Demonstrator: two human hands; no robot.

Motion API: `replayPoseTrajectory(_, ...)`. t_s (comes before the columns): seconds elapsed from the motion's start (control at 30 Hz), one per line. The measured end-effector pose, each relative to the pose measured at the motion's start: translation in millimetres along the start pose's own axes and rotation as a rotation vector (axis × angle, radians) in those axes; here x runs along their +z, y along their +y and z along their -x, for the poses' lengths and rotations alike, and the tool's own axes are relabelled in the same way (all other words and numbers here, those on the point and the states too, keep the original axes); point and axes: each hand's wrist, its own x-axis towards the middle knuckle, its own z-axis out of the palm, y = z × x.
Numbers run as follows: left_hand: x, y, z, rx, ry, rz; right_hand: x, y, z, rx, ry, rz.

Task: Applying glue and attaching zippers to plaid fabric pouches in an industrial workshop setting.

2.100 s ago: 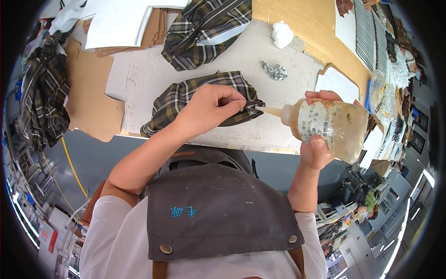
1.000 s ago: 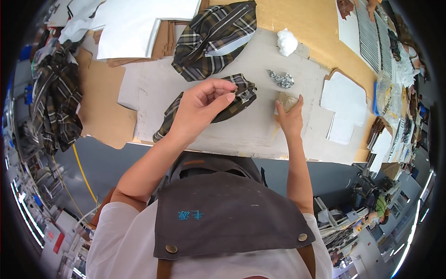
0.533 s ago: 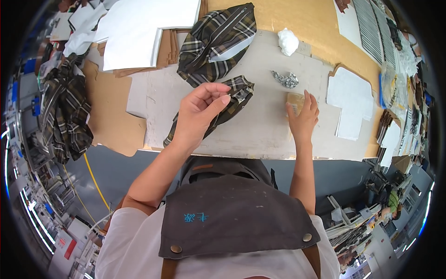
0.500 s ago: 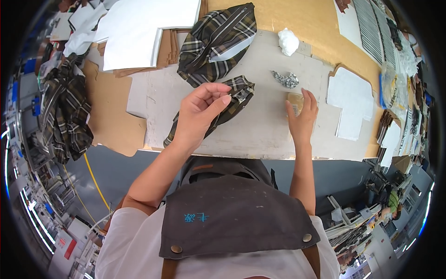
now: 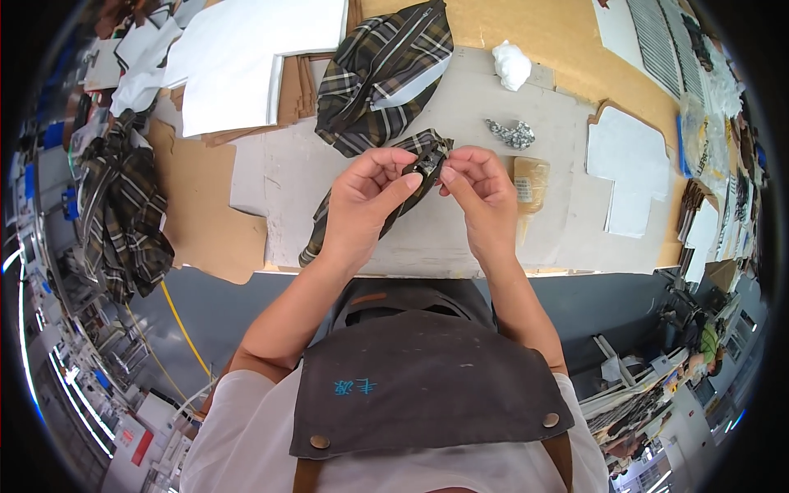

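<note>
both hands up over the tabletop (image 5: 526, 238), working the same plaid fabric piece (image 5: 386, 197). left hand (image 5: 366, 197) has its grip closed on the upper end of the strip, thumb pressing it vs the fingers. right hand (image 5: 485, 193) pinches the same end from the other side, fingertips touching what looks like a small dark metal fitting at the tip; too small to tell exactly what it is. rest of the strip hangs down-left and lies on the grey card sheet (image 5: 271, 177).

handling, my read: it's light, soft, floppy cloth w/ folded layers, so it'll sag and twist if held at one point only. best hold is right by the stiffer tip, pinched both sides, as now. fitting prob slippery and tiny, so needs fingertip pinch, not whole palm.

nearby: bigger plaid piece (image 5: 386, 74) just beyond, pile of small metal parts (image 5: 509, 133), glue bottle lying flat (image 5: 530, 182) just right of right hand, white wad (image 5: 511, 64).
</note>
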Motion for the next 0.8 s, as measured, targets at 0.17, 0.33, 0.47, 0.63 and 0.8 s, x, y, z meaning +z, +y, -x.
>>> replayPoseTrajectory(0.17, -1, -1, -3, 0.06, -0.011, -0.018, 8, 0, -3, 0.005, -0.03, -0.143)
replayPoseTrajectory(0.33, 0, 0, -5, 0.096, -0.002, -0.065, 9, 0, -8, 0.042, -0.054, -0.118)
replayPoseTrajectory(0.47, -3, -1, -6, 0.172, -0.021, -0.201, 12, 0, -10, 0.039, -0.046, -0.12)
replayPoseTrajectory(0.63, -2, 1, -10, 0.186, 0.033, -0.203, 11, 1, -12, 0.061, -0.043, -0.13)
replayPoseTrajectory(0.8, -3, 4, -14, 0.081, 0.059, -0.151, 10, 0, -14, 0.095, -0.056, -0.213)
